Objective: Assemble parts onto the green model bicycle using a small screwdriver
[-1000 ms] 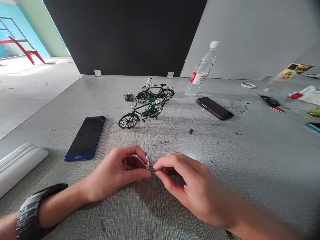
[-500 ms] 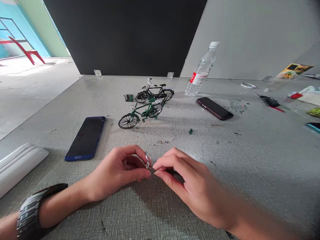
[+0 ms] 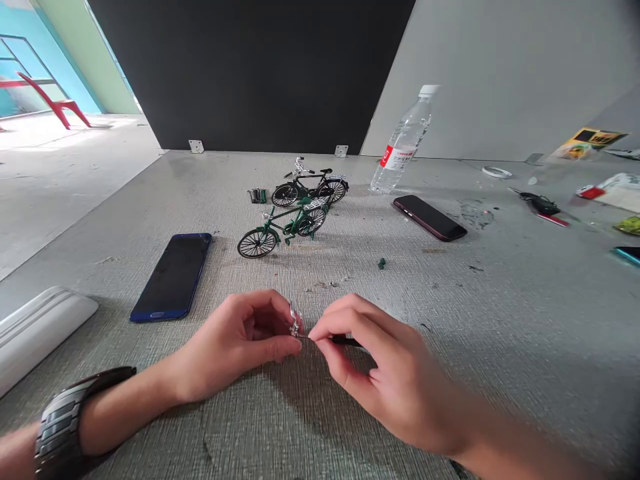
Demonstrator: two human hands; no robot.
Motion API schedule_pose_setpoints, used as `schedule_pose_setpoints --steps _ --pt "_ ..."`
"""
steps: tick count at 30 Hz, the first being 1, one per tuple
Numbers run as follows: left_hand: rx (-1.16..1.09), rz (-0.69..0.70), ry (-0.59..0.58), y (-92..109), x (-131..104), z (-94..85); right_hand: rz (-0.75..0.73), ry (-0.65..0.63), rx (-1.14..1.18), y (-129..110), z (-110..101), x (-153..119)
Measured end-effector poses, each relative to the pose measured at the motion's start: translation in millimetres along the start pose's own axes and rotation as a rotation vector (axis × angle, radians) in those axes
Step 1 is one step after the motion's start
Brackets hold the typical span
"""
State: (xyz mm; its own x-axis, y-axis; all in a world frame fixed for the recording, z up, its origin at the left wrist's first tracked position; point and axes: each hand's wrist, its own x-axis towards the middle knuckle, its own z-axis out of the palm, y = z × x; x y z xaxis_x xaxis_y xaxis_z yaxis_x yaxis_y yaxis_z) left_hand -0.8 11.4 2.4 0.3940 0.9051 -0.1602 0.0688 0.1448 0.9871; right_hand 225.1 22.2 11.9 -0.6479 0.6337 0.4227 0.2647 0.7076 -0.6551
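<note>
My left hand (image 3: 250,337) pinches a small silver handlebar piece (image 3: 295,321) between thumb and fingers, low over the near part of the table. From the right, my right hand (image 3: 373,360) grips a thin screwdriver (image 3: 345,341) with a black handle. Its metal shaft points left and meets the silver piece near my left thumb; the tip is too small to make out. Beyond my hands stands a green model bicycle (image 3: 285,227) with no full handlebar visible. A black model bicycle (image 3: 313,183) with silver handlebars stands just behind it.
Small green and black parts (image 3: 257,195) lie left of the bicycles, and a green bit (image 3: 382,263) to the right. A blue phone (image 3: 173,277), a dark phone (image 3: 430,217), a water bottle (image 3: 404,140), keys (image 3: 537,201) and a white case (image 3: 45,333) surround the work area.
My right thumb and fingers have shifted slightly right along the screwdriver, showing more of its shaft and black handle. My left hand holds the silver piece almost in place.
</note>
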Motion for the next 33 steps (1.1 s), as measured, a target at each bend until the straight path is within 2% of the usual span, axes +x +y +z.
schedule_pose_setpoints --steps 20,33 --pt "-0.004 -0.002 -0.044 0.8 0.5 -1.3 0.035 -0.01 0.047 2.9 1.3 -1.9" --pt "-0.102 0.003 -0.177 2.8 -3.4 -3.3 -0.013 -0.055 0.044 -1.6 -3.6 -0.7"
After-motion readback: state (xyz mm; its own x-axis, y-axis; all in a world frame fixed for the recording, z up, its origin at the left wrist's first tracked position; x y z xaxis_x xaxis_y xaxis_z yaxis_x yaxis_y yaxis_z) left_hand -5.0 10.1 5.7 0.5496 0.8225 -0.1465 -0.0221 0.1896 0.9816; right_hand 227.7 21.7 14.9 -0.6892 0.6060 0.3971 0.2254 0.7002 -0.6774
